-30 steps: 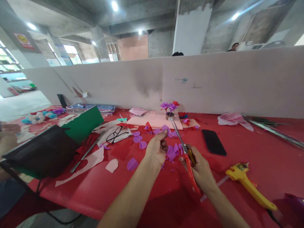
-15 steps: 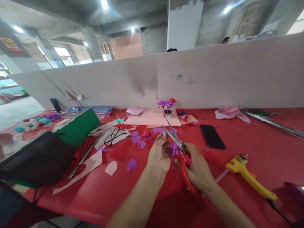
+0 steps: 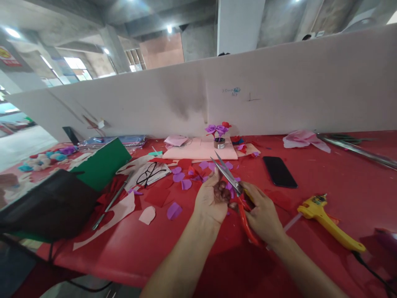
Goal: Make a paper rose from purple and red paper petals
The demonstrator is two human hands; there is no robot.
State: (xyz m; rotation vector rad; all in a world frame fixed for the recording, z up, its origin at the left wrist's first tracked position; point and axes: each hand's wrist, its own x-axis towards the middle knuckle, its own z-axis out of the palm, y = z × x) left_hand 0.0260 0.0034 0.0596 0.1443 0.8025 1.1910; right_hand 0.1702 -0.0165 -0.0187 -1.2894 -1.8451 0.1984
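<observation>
While your right hand (image 3: 263,213) wraps tight round the red handles of the scissors (image 3: 231,181), the blades point far and left, close together, over the middle of the red table (image 3: 325,174). Your left hand (image 3: 213,199) sits just left of the blades, fingers curled in and pinching a purple scrap (image 3: 230,186) that meets the blades. More purple petals (image 3: 174,211) lie left of that hand, with glasses (image 3: 150,174) farther left. A phone (image 3: 279,171) lies flat to the right, and a yellow glue gun (image 3: 328,221) lies nearer you on the right. Paper flowers (image 3: 218,130) stand far off by the wall, on a pink sheet (image 3: 192,152).
</observation>
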